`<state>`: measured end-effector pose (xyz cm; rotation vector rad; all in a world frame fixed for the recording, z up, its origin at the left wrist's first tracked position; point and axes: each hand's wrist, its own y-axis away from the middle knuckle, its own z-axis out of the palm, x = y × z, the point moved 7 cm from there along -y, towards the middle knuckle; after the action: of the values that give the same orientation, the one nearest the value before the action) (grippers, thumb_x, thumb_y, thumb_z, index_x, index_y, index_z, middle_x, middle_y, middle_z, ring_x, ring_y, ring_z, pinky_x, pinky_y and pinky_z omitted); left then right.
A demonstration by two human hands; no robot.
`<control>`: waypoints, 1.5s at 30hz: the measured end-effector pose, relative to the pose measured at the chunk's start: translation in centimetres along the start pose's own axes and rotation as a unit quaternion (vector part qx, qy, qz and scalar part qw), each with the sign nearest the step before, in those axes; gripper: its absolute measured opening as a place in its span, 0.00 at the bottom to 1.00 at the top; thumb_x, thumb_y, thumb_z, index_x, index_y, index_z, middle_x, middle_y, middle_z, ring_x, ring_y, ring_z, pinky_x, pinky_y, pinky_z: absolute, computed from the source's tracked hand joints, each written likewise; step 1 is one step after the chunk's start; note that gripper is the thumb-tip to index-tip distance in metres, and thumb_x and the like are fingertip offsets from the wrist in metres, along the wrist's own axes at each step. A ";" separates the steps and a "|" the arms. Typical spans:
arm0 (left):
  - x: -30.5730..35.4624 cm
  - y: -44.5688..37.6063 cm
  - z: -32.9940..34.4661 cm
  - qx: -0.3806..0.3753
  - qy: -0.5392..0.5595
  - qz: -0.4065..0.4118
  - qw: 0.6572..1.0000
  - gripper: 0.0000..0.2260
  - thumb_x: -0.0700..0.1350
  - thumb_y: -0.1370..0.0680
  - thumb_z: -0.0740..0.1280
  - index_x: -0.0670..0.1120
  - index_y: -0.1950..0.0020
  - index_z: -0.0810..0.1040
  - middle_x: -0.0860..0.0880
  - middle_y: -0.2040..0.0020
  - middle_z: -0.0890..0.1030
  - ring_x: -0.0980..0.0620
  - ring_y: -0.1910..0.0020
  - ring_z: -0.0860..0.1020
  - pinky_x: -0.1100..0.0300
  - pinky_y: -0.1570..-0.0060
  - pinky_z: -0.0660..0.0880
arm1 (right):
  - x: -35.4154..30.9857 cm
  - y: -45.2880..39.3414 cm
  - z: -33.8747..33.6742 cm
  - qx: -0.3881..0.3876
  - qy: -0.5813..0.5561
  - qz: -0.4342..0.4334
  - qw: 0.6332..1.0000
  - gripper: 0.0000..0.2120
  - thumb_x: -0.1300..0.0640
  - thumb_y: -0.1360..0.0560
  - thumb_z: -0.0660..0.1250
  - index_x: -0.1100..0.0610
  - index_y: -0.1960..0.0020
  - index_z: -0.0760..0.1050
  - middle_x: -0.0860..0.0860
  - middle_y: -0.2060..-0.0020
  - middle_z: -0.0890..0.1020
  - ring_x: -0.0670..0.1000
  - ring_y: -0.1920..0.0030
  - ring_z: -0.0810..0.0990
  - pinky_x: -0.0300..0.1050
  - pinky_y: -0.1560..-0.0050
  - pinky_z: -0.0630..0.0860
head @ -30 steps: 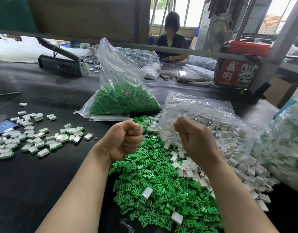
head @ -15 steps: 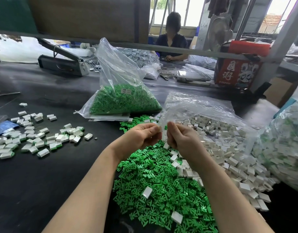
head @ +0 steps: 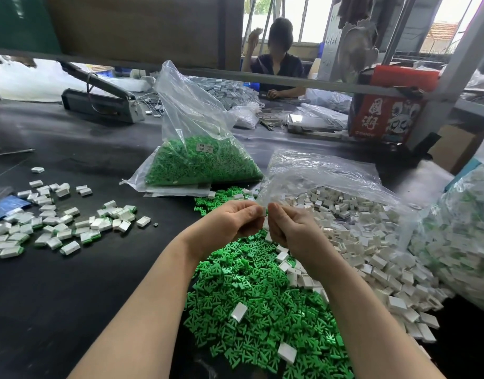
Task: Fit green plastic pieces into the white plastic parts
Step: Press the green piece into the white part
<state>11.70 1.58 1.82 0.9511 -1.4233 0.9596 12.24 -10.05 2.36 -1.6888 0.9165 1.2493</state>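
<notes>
My left hand [head: 234,224] and my right hand [head: 287,228] meet fingertip to fingertip above a heap of loose green plastic pieces [head: 262,299]. Between the fingertips a small white plastic part [head: 263,213] shows, pinched by both hands; any green piece there is hidden by the fingers. To the right lies a heap of white plastic parts [head: 372,258] spilling out of a clear bag. On the left of the black table [head: 57,296] lie several white parts with green showing at one end [head: 57,228].
A clear bag of green pieces [head: 200,162] stands behind the hands. Another bag of white-and-green parts [head: 459,242] sits at the right edge. A heat sealer [head: 98,101], a red box [head: 385,116] and a seated person [head: 276,64] are at the far side.
My hands came together from apart: fists a second ago, now fingertips joined around a white part, slightly higher over the green heap.
</notes>
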 end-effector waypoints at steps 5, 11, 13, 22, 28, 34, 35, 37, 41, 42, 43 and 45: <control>0.2 0.2 0.2 -0.009 -0.020 -0.005 1.000 0.16 0.43 0.17 0.60 0.30 0.41 0.73 0.48 0.58 0.73 0.52 0.56 0.70 0.57 0.44 0.69 | 0.1 0.2 0.1 -0.031 -0.008 0.018 0.999 0.20 0.56 0.16 0.56 0.56 0.67 0.64 0.46 0.75 0.63 0.43 0.74 0.61 0.33 0.73 0.61; 0.0 0.4 0.5 -0.040 -0.038 -0.025 0.998 0.08 0.41 0.16 0.58 0.41 0.48 0.76 0.59 0.68 0.75 0.64 0.67 0.72 0.74 0.65 0.71 | 0.2 0.5 0.5 -0.068 -0.015 0.030 0.997 0.20 0.56 0.16 0.55 0.55 0.67 0.64 0.46 0.74 0.62 0.43 0.74 0.60 0.33 0.72 0.61; 0.4 0.6 0.8 -0.045 -0.038 -0.028 0.998 0.10 0.40 0.15 0.57 0.44 0.51 0.76 0.61 0.70 0.75 0.66 0.70 0.73 0.76 0.68 0.70 | 0.2 0.6 0.6 -0.080 -0.019 0.031 0.996 0.20 0.55 0.16 0.55 0.55 0.67 0.64 0.45 0.75 0.62 0.43 0.74 0.60 0.33 0.72 0.61; 0.6 0.9 1.4 -0.061 -0.051 -0.022 0.997 0.12 0.38 0.15 0.54 0.45 0.55 0.73 0.61 0.73 0.75 0.66 0.74 0.72 0.76 0.71 0.68 | 0.7 0.5 0.8 -0.093 -0.008 0.032 0.995 0.20 0.56 0.16 0.54 0.55 0.66 0.64 0.43 0.75 0.63 0.43 0.74 0.60 0.33 0.73 0.61; 0.1 0.5 0.9 -0.044 -0.038 -0.005 0.998 0.11 0.43 0.15 0.56 0.47 0.55 0.74 0.60 0.70 0.70 0.63 0.73 0.66 0.70 0.72 0.61 | 0.8 0.3 0.6 -0.070 -0.005 0.028 0.997 0.20 0.53 0.16 0.54 0.55 0.67 0.63 0.45 0.75 0.63 0.44 0.74 0.61 0.33 0.71 0.62; -0.4 0.5 0.9 -0.056 -0.064 -0.021 0.996 0.11 0.40 0.15 0.56 0.45 0.54 0.75 0.62 0.70 0.76 0.66 0.70 0.73 0.75 0.66 0.70 | 1.2 0.5 0.6 -0.081 0.045 0.033 0.995 0.19 0.55 0.16 0.54 0.54 0.66 0.65 0.41 0.76 0.65 0.41 0.75 0.62 0.31 0.72 0.62; -0.5 0.4 0.9 -0.055 -0.063 -0.021 0.996 0.10 0.40 0.15 0.56 0.44 0.52 0.76 0.62 0.69 0.76 0.67 0.68 0.74 0.74 0.64 0.71 | 1.2 0.5 0.5 -0.080 0.049 0.031 0.995 0.19 0.55 0.15 0.54 0.54 0.66 0.65 0.41 0.76 0.65 0.41 0.75 0.62 0.30 0.72 0.63; -0.4 0.4 0.9 -0.052 -0.065 -0.018 0.996 0.10 0.40 0.15 0.56 0.42 0.50 0.76 0.61 0.68 0.77 0.66 0.67 0.74 0.74 0.64 0.71 | 1.3 0.3 0.6 -0.074 0.047 0.024 0.996 0.20 0.54 0.16 0.55 0.52 0.67 0.67 0.42 0.76 0.66 0.41 0.75 0.63 0.31 0.71 0.63; -0.3 0.2 0.1 -0.008 -0.077 -0.007 0.997 0.13 0.42 0.16 0.58 0.32 0.47 0.74 0.49 0.61 0.75 0.56 0.61 0.72 0.67 0.54 0.71 | 1.3 -0.1 0.3 -0.023 0.035 0.014 0.999 0.21 0.47 0.19 0.58 0.47 0.70 0.71 0.44 0.75 0.67 0.45 0.73 0.63 0.38 0.69 0.62; -0.2 0.1 -0.1 0.006 -0.076 -0.003 0.997 0.14 0.43 0.16 0.58 0.31 0.46 0.74 0.45 0.59 0.75 0.52 0.58 0.72 0.61 0.50 0.70 | 1.3 -0.2 0.2 -0.009 0.045 0.007 0.999 0.20 0.44 0.21 0.58 0.47 0.70 0.72 0.44 0.75 0.68 0.45 0.72 0.64 0.38 0.69 0.62; -0.2 0.1 -0.3 0.016 -0.078 0.003 0.997 0.14 0.43 0.16 0.59 0.32 0.47 0.76 0.44 0.57 0.74 0.49 0.57 0.71 0.56 0.49 0.69 | 1.1 -0.2 0.0 0.010 0.071 -0.002 0.997 0.19 0.42 0.22 0.58 0.46 0.69 0.73 0.44 0.75 0.70 0.44 0.73 0.65 0.37 0.70 0.63; -0.1 0.1 -0.2 0.025 -0.091 0.010 0.996 0.13 0.44 0.16 0.59 0.39 0.52 0.79 0.44 0.60 0.75 0.48 0.60 0.71 0.54 0.54 0.69 | 0.6 -0.3 -0.7 0.067 0.160 -0.031 0.984 0.17 0.43 0.21 0.59 0.45 0.65 0.76 0.40 0.74 0.76 0.40 0.72 0.72 0.35 0.69 0.67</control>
<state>11.71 1.77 1.77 1.0861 -1.5685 0.9468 12.96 -10.63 1.92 -1.8248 1.1015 0.8691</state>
